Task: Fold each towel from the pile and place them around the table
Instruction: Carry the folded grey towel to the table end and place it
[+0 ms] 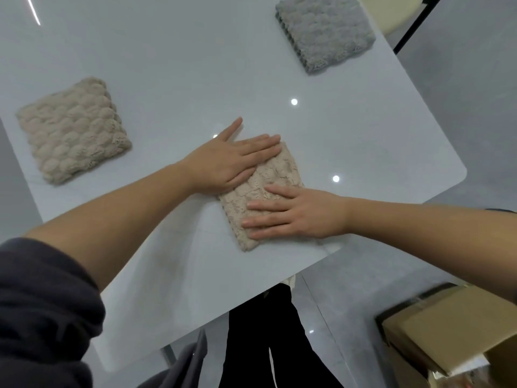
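box: i see a cardboard box (447, 329) on the floor at lower right, off the table; i cannot tell what it holds.
table: the white table (195, 65) carries three folded towels, well apart from one another.
middle towel: the middle towel (270, 175) is beige, folded to a narrow rectangle, flat on the top close to the near edge, under both hands.
left towel: the left towel (72, 130) is beige, a folded square just beside the left edge.
grey towel: the grey towel (327, 32) is a folded square at the far right, near the right edge.
left hand: the left hand (232, 161) lies palm down, fingers straight and together, pressing the towel's far end; the thumb sticks out over bare table. it grips nothing.
right hand: the right hand (293, 212) lies palm down, fingers straight and slightly spread, pressing the towel's near half. it grips nothing.
arms: both forearms are bare; a dark sleeve (42, 303) is bunched above the left elbow.
edges: the middle towel's near corner stops just short of the near edge; the table's rounded corner is off to its right.
open room: i see bare top between all three towels, widest across the far left.
stool: a cream stool (389, 23) stands beyond the far right edge.
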The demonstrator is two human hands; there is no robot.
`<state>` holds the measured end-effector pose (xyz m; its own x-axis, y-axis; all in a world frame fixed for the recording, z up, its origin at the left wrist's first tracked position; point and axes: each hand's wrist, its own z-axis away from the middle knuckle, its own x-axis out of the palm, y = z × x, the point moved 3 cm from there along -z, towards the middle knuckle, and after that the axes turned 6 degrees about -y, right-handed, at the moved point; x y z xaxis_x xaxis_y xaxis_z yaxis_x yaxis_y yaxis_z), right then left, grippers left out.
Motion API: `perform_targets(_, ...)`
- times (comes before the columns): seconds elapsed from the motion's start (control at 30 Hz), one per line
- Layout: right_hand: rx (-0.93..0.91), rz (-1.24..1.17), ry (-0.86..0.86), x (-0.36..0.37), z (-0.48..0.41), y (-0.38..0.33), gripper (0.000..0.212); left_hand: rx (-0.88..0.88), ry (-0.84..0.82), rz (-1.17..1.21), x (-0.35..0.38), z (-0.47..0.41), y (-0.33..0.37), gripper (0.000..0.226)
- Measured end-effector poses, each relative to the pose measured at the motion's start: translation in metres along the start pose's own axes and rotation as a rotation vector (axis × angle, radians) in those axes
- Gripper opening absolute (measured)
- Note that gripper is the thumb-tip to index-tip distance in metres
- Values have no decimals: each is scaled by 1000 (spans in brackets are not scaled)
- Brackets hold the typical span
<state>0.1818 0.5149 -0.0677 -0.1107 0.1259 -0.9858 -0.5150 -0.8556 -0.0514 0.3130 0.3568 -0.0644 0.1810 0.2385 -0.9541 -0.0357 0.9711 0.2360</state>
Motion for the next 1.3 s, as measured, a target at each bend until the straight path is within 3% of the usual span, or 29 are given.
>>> perform_targets(0.27,52,-143,37,-10,-7,4,47,-8,8,-10,2,1,3,55)
perform_targets(0.37,178,-209,74,-22,2,-2,47,-279,157,18,-9,16,13,56)
perform_targets(0.5,643,-305,158,-33,13,3,54,-712,379,172,-21,34,58,61)
perform_targets(0.57,837,-340,150,-31,2,4,57,-798,374,215,-9,26,86,62)
perform_targets(0.67,937,-363,69,-21,-16,6,59,-894,308,249,17,16,104,61)
perform_targets(1.0,948,-308,28,-11,-20,4,59,-917,206,192,28,17,98,63)
perform_targets(1.3,921,-373,5,-31,-2,4,60,-789,204,177,3,16,112,64)
